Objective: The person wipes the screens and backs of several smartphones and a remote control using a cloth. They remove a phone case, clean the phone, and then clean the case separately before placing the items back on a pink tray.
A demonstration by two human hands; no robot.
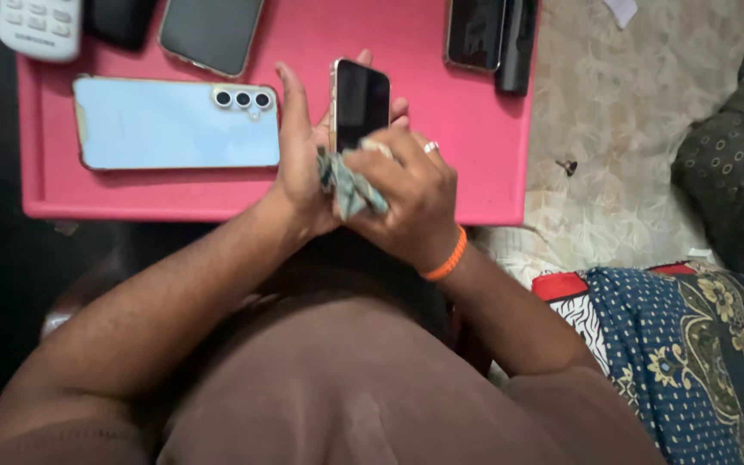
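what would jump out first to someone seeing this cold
At centre, the left hand holds a dark-screened smartphone upright while the right hand presses a crumpled grey-green cloth against its lower end. Behind them a bright pink tray carries a pale blue phone lying face down at left. A bright orange wristband rings the right wrist.

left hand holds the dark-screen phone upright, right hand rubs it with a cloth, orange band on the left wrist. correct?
Not quite: the orange band is on the right wrist, per the head view. The left hand does hold the phone; the right hand presses the cloth against it.
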